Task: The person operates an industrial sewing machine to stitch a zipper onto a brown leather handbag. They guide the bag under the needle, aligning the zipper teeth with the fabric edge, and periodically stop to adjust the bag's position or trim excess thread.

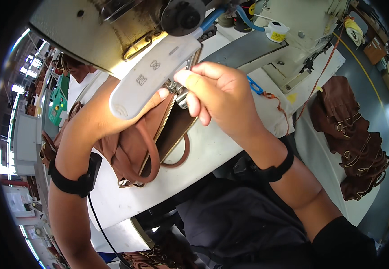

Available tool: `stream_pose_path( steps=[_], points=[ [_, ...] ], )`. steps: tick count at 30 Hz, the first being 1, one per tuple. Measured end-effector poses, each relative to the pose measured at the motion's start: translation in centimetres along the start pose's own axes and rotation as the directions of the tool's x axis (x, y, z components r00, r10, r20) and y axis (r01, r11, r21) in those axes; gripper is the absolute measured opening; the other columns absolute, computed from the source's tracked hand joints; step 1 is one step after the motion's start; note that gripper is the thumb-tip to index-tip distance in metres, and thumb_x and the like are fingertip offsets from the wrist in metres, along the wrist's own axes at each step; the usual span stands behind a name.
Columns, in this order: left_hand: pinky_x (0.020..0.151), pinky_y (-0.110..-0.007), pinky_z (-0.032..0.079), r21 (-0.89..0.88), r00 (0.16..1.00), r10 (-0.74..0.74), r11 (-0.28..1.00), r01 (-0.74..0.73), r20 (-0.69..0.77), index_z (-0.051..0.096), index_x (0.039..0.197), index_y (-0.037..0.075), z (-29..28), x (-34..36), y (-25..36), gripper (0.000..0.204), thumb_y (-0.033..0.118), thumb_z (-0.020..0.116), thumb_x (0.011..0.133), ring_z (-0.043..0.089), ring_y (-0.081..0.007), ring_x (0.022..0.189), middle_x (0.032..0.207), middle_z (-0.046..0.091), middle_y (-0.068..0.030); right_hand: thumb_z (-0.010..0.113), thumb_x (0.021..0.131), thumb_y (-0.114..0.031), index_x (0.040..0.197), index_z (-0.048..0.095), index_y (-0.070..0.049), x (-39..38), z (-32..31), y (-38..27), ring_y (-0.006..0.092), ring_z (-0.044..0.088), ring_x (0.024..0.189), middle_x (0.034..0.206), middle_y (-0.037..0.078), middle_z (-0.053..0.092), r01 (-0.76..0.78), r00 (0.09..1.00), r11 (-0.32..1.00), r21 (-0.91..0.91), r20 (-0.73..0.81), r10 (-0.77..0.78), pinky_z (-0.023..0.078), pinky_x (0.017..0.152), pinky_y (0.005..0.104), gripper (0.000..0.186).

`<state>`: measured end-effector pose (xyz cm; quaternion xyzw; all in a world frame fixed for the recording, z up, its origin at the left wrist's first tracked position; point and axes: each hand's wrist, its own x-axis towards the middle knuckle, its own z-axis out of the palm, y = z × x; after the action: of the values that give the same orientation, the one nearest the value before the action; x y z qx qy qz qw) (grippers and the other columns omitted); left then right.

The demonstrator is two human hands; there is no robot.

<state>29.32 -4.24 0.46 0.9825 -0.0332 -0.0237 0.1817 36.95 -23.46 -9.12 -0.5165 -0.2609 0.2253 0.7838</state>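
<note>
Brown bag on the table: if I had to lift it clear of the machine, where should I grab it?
Probably the looped handle of the brown bag, from the near side. It arches free above the body, clear of both the left hand and right hand working at the zipper end.

Sewing factory — industrial sewing machine [113, 27], stacked brown bags [356, 148].

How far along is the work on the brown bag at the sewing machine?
Done: the brown bag already has its handles and a zipper fitted. In hand: both the left hand and the right hand hold the bag's top end up under the sewing machine, fingers at the zipper end. Left: whether this seam is finished cannot be told; a pile of bags lies to the right.
</note>
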Motion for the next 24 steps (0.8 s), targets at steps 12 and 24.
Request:
stream_pose_path(
  steps=[12, 24],
  points=[
    [0.071, -0.024, 0.048, -0.409, 0.943, -0.285, 0.85, 0.332, 0.175, 0.07, 0.105, 0.0, 2.9, -1.6, 0.1, 0.038, 0.032, 0.051, 0.113, 0.056, -0.0054, 0.079, 0.09, 0.066, 0.0013, 0.067, 0.104, -0.017, 0.101, 0.073, 0.002, -0.4, -0.2, 0.3, 0.0026, 0.049, 0.045, 0.059, 0.0, 0.063, 0.035, 0.999, 0.997, -0.07, -0.029, -0.038, 0.036, 0.043, 0.0206, 0.02],
    [0.083, -0.027, 0.051, -0.456, 0.962, -0.264, 0.866, 0.203, -0.073, 0.073, 0.108, 0.0, 5.6, -2.8, 0.0, 0.025, 0.023, 0.062, 0.107, 0.062, -0.0094, 0.089, 0.095, 0.071, -0.0025, 0.066, 0.103, -0.016, 0.117, 0.068, -0.001, -3.4, -1.9, 3.4, 0.0063, 0.06, 0.07, 0.083, 0.004, 0.07, 0.103, 0.989, 0.977, -0.187, -0.081, -0.12, 0.051, 0.066, 0.0252, 0.02]
  ],
)
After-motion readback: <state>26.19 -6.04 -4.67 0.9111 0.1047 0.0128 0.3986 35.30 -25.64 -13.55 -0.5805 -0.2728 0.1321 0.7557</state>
